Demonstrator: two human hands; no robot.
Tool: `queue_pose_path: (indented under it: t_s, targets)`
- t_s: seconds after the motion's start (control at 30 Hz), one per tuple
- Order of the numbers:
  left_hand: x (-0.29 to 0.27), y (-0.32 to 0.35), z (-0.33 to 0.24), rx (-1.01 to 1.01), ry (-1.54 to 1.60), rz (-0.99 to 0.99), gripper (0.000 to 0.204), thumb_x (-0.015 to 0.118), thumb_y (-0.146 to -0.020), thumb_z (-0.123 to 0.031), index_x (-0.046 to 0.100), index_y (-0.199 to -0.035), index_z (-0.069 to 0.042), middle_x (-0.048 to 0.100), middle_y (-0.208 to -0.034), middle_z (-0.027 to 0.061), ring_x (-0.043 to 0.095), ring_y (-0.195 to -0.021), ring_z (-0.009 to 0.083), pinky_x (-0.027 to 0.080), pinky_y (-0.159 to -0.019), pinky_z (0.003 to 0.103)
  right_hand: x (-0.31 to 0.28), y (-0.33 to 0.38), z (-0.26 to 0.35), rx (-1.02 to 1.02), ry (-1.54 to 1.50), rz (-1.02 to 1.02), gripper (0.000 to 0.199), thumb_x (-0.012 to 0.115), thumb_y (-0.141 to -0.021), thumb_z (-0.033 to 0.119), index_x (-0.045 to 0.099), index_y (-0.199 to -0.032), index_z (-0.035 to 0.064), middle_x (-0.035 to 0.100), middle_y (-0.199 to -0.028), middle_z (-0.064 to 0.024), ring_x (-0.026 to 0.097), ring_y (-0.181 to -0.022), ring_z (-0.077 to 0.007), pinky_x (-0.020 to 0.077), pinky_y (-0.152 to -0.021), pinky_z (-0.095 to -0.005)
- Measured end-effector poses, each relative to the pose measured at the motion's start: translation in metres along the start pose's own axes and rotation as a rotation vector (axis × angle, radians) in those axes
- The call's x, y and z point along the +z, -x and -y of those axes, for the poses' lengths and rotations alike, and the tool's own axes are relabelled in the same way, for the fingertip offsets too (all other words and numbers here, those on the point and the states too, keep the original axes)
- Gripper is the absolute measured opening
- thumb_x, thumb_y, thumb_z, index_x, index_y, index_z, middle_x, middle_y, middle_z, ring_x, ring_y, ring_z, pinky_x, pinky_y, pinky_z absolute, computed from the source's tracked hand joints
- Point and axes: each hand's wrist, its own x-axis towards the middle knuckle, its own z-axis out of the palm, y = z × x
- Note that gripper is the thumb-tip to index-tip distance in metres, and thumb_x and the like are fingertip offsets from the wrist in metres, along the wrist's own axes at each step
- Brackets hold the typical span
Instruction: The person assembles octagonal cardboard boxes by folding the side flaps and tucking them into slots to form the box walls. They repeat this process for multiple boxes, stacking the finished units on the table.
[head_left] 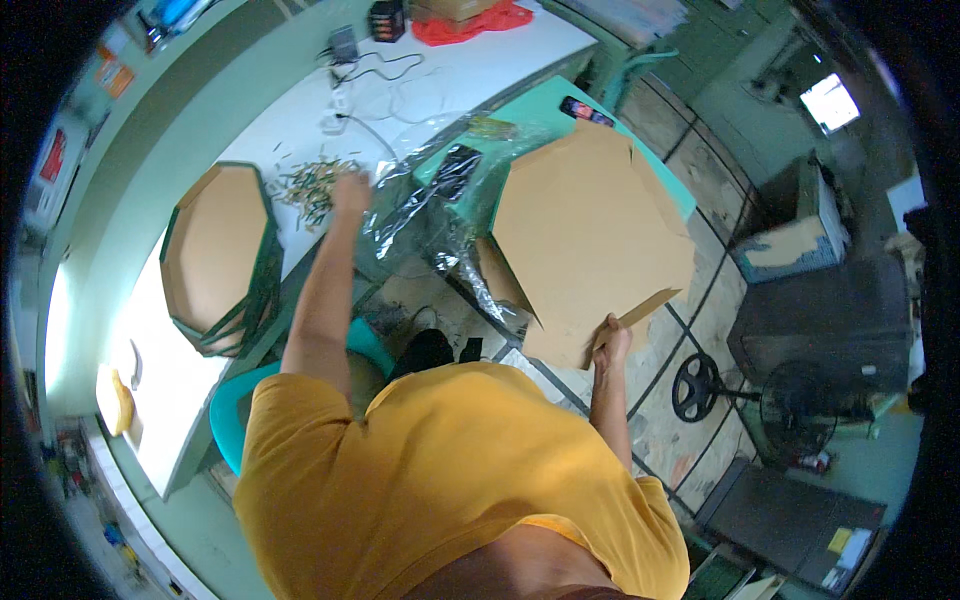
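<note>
Head view: the right hand (612, 335) pinches the near edge of a brown octagonal cardboard sheet (585, 235) on the teal table (530, 100); the left hand (350, 190), fingers curled, reaches the pile of small clips (315, 182). Fastening seems next, needing a clip brought across.

Bare white desk (470, 70) lies open in the upper middle of the frame, crossed only by thin cables (385, 100). At left the stack of octagonal cardboard trays (215, 255) blocks the way; crinkled clear plastic (430, 210) and the big cardboard sheet (590, 240) fill the centre and centre right.
</note>
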Motion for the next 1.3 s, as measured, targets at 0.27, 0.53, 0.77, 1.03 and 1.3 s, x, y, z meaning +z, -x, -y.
queue_pose_path:
  t_s: [0.27, 0.53, 0.77, 1.03, 1.3]
  targets:
    - [0.041, 0.089, -0.133, 0.718, 0.416, 0.258, 0.03, 0.066, -0.083, -0.02, 0.067, -0.107, -0.002, 0.063, -0.117, 0.0164, 0.058, -0.111, 0.0337, 0.045, -0.097, 0.042, -0.015, 0.012, -0.027, 0.103, 0.327, 0.051, 0.026, 0.056, -0.094, 0.021, 0.06, -0.08, -0.001, 0.059, -0.072, -0.0083, 0.061, -0.063, -0.0181, 0.0481, -0.05, -0.0311]
    - [0.102, 0.18, -0.171, 1.368, 0.128, 0.686, 0.034, 0.069, -0.08, -0.029, 0.069, -0.107, -0.008, 0.065, -0.116, 0.008, 0.05, -0.123, 0.0349, 0.027, -0.108, 0.054, -0.055, 0.018, 0.013, -1.283, 1.538, 0.175, 0.025, 0.064, -0.084, 0.029, 0.068, -0.105, 0.0149, 0.065, -0.107, -0.0072, 0.056, -0.108, -0.0284, 0.0402, -0.099, -0.0479]
    - [0.122, 0.179, -0.171, 1.345, 0.126, 0.746, 0.024, 0.066, -0.084, -0.029, 0.07, -0.097, -0.011, 0.068, -0.101, 0.0048, 0.057, -0.112, 0.0298, 0.024, -0.109, 0.056, -0.018, -0.023, 0.029, -1.063, 1.662, 0.534, 0.023, 0.061, -0.085, 0.03, 0.069, -0.101, 0.0163, 0.063, -0.107, -0.0074, 0.056, -0.105, -0.0297, 0.0386, -0.1, -0.0471]
    - [0.133, 0.19, -0.17, 1.204, 0.105, 0.688, 0.019, 0.066, -0.085, -0.019, 0.068, -0.101, -0.01, 0.068, -0.102, 0.007, 0.058, -0.11, 0.0283, 0.025, -0.112, 0.056, -0.008, -0.01, 0.008, -1.289, 1.474, 0.509, 0.022, 0.058, -0.078, 0.011, 0.065, -0.097, 0.0026, 0.063, -0.111, -0.0133, 0.056, -0.111, -0.0338, 0.0405, -0.102, -0.0439]
    - [0.129, 0.192, -0.152, 1.379, 0.228, 0.578, 0.041, 0.064, -0.087, -0.032, 0.064, -0.118, -0.005, 0.059, -0.129, 0.009, 0.039, -0.135, 0.0306, 0.023, -0.115, 0.05, -0.029, 0.022, -0.004, -1.214, 1.901, 0.565, 0.096, 0.067, -0.072, 0.049, 0.031, -0.142, -0.0064, 0.023, -0.152, -0.0244, 0.02, -0.143, -0.0367, 0.0176, -0.117, -0.0487]
